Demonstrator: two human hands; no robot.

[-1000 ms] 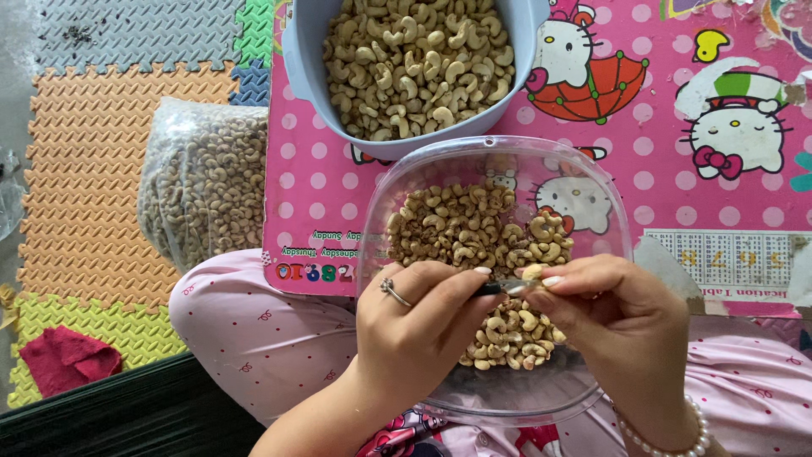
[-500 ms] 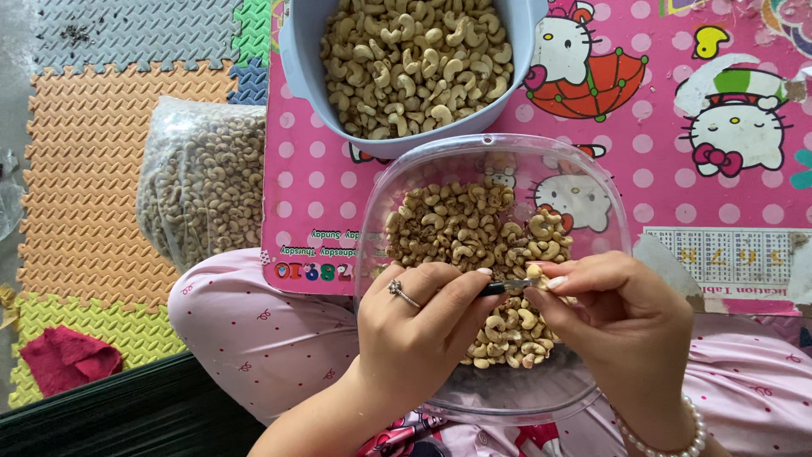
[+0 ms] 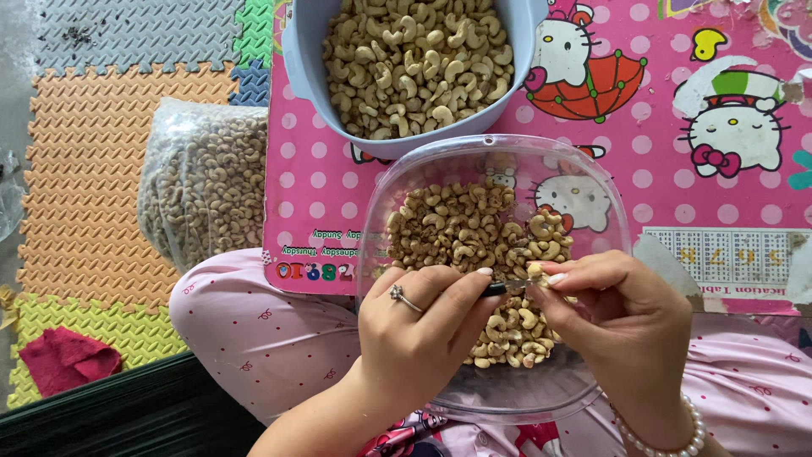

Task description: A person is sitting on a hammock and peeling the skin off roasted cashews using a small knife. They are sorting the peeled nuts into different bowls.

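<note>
Both hands meet over the clear plastic bowl (image 3: 499, 279), which rests on the lap of the person in pink dotted clothing (image 3: 254, 330). The left hand (image 3: 423, 326), ring on one finger, is pinched shut around a small dark tool (image 3: 505, 288); only a short stub shows between the fingertips, so its shape is hard to make out. The right hand (image 3: 622, 317) pinches a single cashew (image 3: 535, 272) between thumb and forefinger, right against the tool's tip, above the middle of the bowl. Most of that nut is hidden by the fingers (just a pale end peeks out).

Under the hands, part of the bowl's heap of brown-skinned cashews (image 3: 461, 233) is covered, and the bowl's near rim is partly masked by the wrists. A pearl bracelet (image 3: 668, 440) circles the right wrist, cut by the lower edge.

Two bowls in all: the blue tub (image 3: 300, 63) of pale peeled cashews sits at the far edge of the pink cartoon board (image 3: 677, 186), its top cut off, its near wall touching the clear bowl's far rim. The board's right half lies open. One clear bag of cashews (image 3: 203, 186) stands off the board's left edge on the foam mat (image 3: 85, 195), with one red cloth (image 3: 63, 360) at the mat's near left corner.
</note>
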